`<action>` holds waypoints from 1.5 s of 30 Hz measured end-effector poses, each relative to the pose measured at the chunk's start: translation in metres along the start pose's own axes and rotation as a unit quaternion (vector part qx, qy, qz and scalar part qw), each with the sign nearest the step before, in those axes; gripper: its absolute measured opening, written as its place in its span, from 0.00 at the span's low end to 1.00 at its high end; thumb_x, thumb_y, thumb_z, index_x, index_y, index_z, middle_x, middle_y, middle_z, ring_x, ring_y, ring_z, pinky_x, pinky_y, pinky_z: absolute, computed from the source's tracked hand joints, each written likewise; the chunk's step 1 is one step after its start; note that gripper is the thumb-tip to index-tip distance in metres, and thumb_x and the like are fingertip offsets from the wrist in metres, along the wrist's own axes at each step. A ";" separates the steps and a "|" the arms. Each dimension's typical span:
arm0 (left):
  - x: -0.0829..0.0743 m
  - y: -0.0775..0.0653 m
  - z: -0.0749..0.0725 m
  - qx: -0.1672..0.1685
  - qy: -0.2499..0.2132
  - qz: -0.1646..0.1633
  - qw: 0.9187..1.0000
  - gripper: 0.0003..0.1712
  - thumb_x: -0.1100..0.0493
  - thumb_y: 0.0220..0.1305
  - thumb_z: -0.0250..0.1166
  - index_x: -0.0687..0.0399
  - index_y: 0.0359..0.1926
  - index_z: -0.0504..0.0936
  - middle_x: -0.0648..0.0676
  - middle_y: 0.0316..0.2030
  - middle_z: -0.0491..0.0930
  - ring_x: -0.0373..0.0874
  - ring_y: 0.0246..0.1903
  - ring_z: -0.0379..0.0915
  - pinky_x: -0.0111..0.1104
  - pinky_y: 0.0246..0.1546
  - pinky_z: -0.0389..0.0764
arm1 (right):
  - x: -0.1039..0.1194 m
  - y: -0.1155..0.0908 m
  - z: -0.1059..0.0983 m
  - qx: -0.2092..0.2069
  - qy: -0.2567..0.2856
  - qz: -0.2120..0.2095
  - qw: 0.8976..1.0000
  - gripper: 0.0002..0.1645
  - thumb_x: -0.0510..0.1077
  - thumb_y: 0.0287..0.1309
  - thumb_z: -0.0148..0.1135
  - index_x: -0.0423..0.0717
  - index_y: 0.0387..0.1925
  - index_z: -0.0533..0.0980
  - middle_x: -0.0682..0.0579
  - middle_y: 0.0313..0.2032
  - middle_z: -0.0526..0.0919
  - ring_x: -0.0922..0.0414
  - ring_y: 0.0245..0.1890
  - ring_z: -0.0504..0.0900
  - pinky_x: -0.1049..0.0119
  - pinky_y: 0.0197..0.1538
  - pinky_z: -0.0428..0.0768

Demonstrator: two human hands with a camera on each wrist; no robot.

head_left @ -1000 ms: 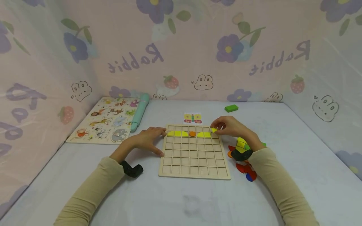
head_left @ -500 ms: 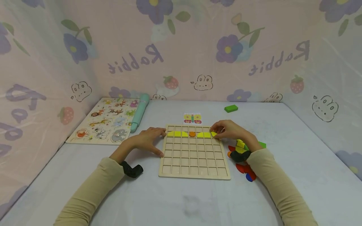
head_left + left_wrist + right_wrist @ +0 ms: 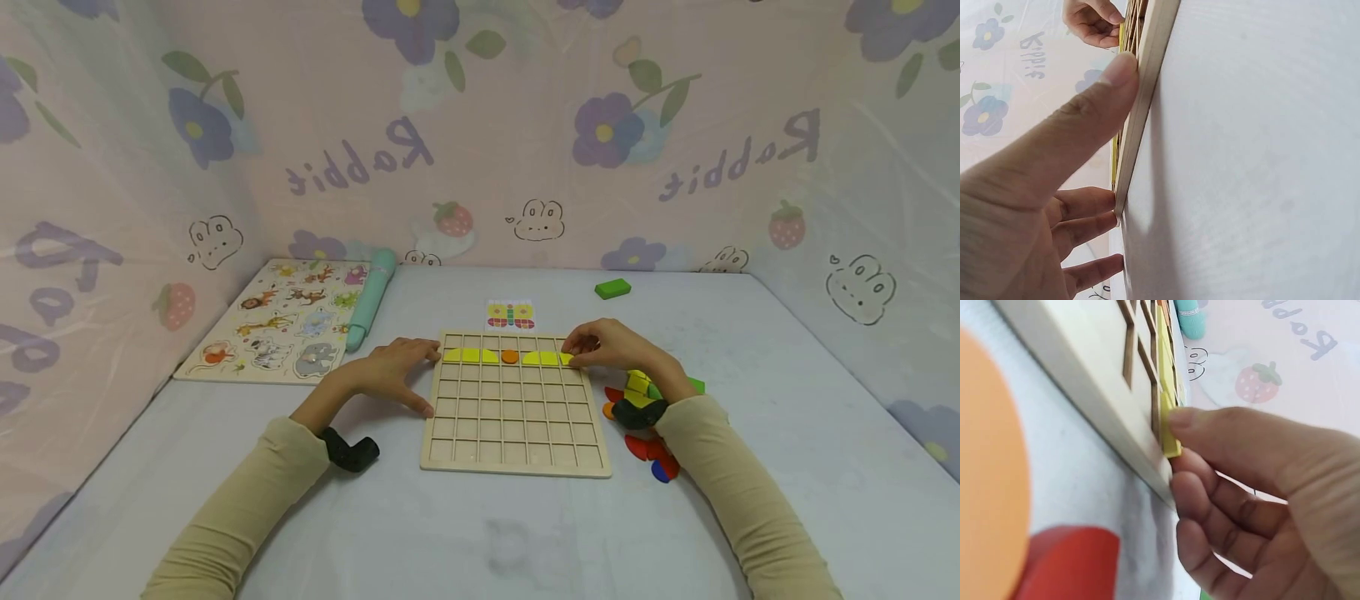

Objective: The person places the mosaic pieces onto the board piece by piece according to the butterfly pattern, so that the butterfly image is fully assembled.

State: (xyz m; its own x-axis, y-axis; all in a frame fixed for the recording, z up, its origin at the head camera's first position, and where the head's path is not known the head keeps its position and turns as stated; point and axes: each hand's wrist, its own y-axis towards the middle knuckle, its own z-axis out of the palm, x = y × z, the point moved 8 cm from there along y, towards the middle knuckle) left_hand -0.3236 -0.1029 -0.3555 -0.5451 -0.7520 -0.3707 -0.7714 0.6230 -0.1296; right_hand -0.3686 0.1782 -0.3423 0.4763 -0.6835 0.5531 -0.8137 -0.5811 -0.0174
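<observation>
A wooden grid board [image 3: 517, 429] lies flat in the middle of the table. Its second row holds yellow pieces [image 3: 462, 356] at left, an orange disc [image 3: 510, 357] in the centre and more yellow pieces [image 3: 541, 359] at right. At that row's right end, my right hand [image 3: 611, 343] pinches a yellow curved-edge piece [image 3: 1170, 437], thumb on top; the piece sits slightly tilted at the last cell. My left hand [image 3: 386, 369] rests along the board's left edge, thumb and fingers spread and fairly straight, touching its side.
Behind the board lies a small butterfly picture card [image 3: 512, 314]. Loose red pieces [image 3: 651, 448] and yellow pieces [image 3: 638, 383] lie beneath my right wrist. A green block [image 3: 612, 288] is farther back. An animal puzzle board [image 3: 277, 325] and a mint-green tube [image 3: 371, 298] occupy the left.
My right hand has come down and toward me, lowering the yellow piece from above the board's corner into the row's right end, then shifted slightly right. My left hand has stayed put.
</observation>
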 end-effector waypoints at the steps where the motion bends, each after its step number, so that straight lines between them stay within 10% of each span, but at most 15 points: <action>1: 0.000 0.000 0.000 0.000 0.000 0.000 1.000 0.48 0.35 0.43 0.71 0.52 0.62 0.65 0.56 0.70 0.54 0.57 0.68 0.47 0.59 0.60 0.55 | 0.000 0.000 0.000 0.000 0.001 0.000 1.000 0.12 0.43 0.51 0.69 0.44 0.38 0.80 0.55 0.30 0.81 0.58 0.32 0.75 0.67 0.38 0.75; 28: -0.001 0.002 -0.001 0.000 -0.002 -0.001 1.000 0.47 0.35 0.43 0.71 0.51 0.61 0.65 0.55 0.70 0.54 0.57 0.68 0.48 0.59 0.61 0.55 | 0.003 -0.007 -0.013 -0.021 -0.010 -0.007 1.000 0.15 0.42 0.52 0.67 0.41 0.42 0.78 0.54 0.30 0.80 0.58 0.32 0.76 0.64 0.41 0.77; 45: -0.001 0.000 0.000 0.003 -0.001 -0.003 1.000 0.48 0.35 0.43 0.71 0.53 0.61 0.65 0.56 0.69 0.54 0.58 0.67 0.48 0.58 0.61 0.55 | -0.032 -0.083 -0.058 -0.099 -0.070 0.038 0.992 0.16 0.40 0.52 0.67 0.41 0.45 0.78 0.47 0.42 0.81 0.52 0.41 0.74 0.57 0.45 0.77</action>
State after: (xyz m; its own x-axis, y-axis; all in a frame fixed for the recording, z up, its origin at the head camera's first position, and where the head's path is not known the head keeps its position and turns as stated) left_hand -0.3226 -0.1021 -0.3547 -0.5397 -0.7551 -0.3722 -0.7727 0.6198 -0.1369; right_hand -0.3355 0.2739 -0.3098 0.4411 -0.7848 0.4353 -0.8920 -0.4369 0.1161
